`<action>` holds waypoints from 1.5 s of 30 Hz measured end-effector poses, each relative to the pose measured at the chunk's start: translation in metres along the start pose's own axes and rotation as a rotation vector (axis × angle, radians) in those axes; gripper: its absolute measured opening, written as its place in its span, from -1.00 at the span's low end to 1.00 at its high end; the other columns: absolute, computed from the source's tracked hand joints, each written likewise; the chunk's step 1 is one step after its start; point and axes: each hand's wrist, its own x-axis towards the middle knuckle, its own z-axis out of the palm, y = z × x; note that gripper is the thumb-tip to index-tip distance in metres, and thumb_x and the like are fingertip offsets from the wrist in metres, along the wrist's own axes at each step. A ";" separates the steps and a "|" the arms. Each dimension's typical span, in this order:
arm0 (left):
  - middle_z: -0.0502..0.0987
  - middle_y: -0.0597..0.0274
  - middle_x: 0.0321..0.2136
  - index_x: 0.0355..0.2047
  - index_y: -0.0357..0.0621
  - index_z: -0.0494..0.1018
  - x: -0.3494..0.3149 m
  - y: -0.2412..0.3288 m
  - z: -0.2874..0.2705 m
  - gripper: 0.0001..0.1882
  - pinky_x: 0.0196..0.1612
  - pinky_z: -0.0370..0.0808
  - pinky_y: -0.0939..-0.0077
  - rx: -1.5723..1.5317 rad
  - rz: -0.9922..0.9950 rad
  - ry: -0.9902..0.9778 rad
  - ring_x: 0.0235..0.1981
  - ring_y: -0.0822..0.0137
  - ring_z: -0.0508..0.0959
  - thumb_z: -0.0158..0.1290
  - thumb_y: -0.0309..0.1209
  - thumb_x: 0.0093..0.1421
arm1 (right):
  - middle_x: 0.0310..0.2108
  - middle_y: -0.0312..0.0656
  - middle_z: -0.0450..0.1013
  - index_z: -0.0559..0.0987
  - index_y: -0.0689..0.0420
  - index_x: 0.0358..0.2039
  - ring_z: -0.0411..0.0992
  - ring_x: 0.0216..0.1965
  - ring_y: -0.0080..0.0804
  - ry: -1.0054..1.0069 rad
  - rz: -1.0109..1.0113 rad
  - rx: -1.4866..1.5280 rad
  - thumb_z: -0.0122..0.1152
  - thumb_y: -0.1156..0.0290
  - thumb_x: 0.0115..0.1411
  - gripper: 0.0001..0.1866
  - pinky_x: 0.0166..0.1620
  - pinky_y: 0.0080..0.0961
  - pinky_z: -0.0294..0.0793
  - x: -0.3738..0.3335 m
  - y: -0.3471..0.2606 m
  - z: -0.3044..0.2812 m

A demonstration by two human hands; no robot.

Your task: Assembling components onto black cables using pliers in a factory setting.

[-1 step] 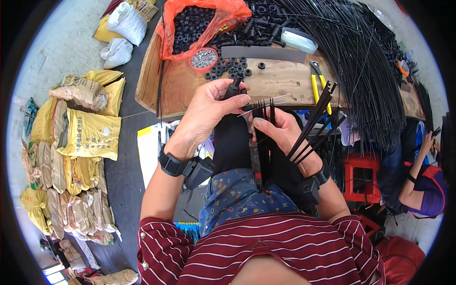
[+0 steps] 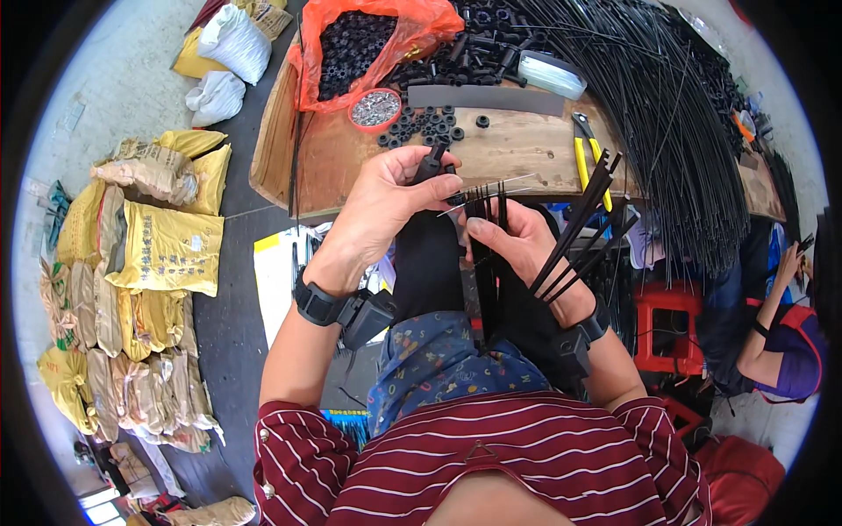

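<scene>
Head view: person in a striped red shirt, seated at a wooden desk (image 2: 526, 153), both hands raised in front of the lap.
Sacks: yellow and white sacks (image 2: 167, 245) stacked on the floor to the left.
Rod pile: long thin black rods (image 2: 675, 114) heaped across the desk's right side.
Orange bag: orange bag (image 2: 351, 44) of small black parts at the desk's far edge.
Right hand: right hand (image 2: 526, 245), fingers closed round a bundle of black strips (image 2: 579, 228) fanning up and right.
Left hand: left hand (image 2: 386, 197), fingers pinched on a small black connector (image 2: 431, 162), just above the strips' tips.
Pliers: yellow-handled pliers (image 2: 589, 158) lying on the desk, right of the hands.
Bowl: red bowl (image 2: 375, 109) of small metal bits.
</scene>
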 end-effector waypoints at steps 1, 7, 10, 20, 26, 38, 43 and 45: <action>0.54 0.29 -0.27 -0.12 -0.28 0.47 0.000 0.001 0.001 -0.74 -0.21 0.59 0.55 0.002 -0.002 0.002 -0.29 0.49 0.55 0.14 -0.56 0.16 | -0.37 -0.35 0.43 0.50 0.23 -0.11 0.40 -0.37 -0.62 0.001 -0.001 0.002 0.14 0.28 0.28 -0.70 -0.27 -0.64 0.43 0.000 0.000 0.000; 0.54 0.29 -0.27 -0.13 -0.27 0.47 0.000 0.004 0.005 -0.75 -0.23 0.58 0.57 0.013 -0.010 -0.008 -0.30 0.50 0.55 0.15 -0.56 0.15 | -0.38 -0.34 0.43 0.51 0.23 -0.13 0.40 -0.36 -0.62 -0.004 -0.010 0.033 0.15 0.28 0.28 -0.72 -0.26 -0.65 0.42 0.000 0.002 -0.002; 0.54 0.30 -0.27 -0.13 -0.27 0.47 0.000 0.004 0.005 -0.75 -0.24 0.58 0.57 0.025 -0.013 -0.005 -0.30 0.51 0.55 0.15 -0.56 0.15 | -0.38 -0.34 0.44 0.51 0.23 -0.14 0.39 -0.36 -0.62 0.001 -0.006 0.031 0.15 0.28 0.28 -0.72 -0.26 -0.65 0.42 -0.001 0.002 -0.002; 0.55 0.27 -0.27 -0.13 -0.27 0.48 -0.001 0.003 0.005 -0.75 -0.23 0.58 0.56 0.067 0.006 -0.022 -0.30 0.51 0.55 0.16 -0.52 0.16 | -0.41 -0.35 0.45 0.54 0.23 -0.20 0.39 -0.39 -0.62 0.054 -0.053 -0.021 0.17 0.28 0.26 -0.74 -0.30 -0.64 0.40 -0.001 0.005 0.001; 0.56 0.23 -0.20 -0.04 -0.29 0.45 -0.008 -0.007 0.015 -0.68 -0.06 0.50 0.53 -0.347 -0.143 0.055 -0.19 0.46 0.55 0.14 -0.50 0.19 | -0.52 -0.31 0.46 0.57 0.21 -0.34 0.39 -0.46 -0.64 0.149 -0.090 -0.087 0.21 0.32 0.22 -0.80 -0.38 -0.63 0.39 0.004 0.011 -0.003; 0.58 0.29 -0.22 -0.02 -0.29 0.46 -0.033 -0.033 0.029 -0.64 -0.10 0.46 0.67 -0.319 0.016 0.154 -0.23 0.57 0.53 0.14 -0.62 0.15 | -0.43 -0.37 0.45 0.57 0.22 -0.24 0.35 -0.40 -0.66 0.184 -0.098 -0.062 0.24 0.36 0.19 -0.79 -0.32 -0.62 0.36 0.002 0.012 0.002; 0.58 0.28 -0.25 -0.07 -0.30 0.48 -0.035 -0.032 0.036 -0.68 -0.15 0.47 0.65 -0.271 0.047 0.263 -0.27 0.57 0.53 0.16 -0.60 0.14 | -0.45 -0.36 0.46 0.57 0.22 -0.27 0.37 -0.41 -0.66 0.190 -0.073 -0.060 0.25 0.35 0.19 -0.80 -0.34 -0.62 0.36 -0.001 0.005 0.007; 0.58 0.27 -0.26 -0.07 -0.31 0.48 -0.033 -0.031 0.038 -0.69 -0.15 0.47 0.65 -0.244 0.073 0.270 -0.27 0.57 0.53 0.16 -0.60 0.14 | -0.40 -0.35 0.47 0.54 0.21 -0.21 0.40 -0.38 -0.65 0.187 -0.081 -0.156 0.22 0.36 0.21 -0.79 -0.31 -0.63 0.44 0.002 0.012 0.000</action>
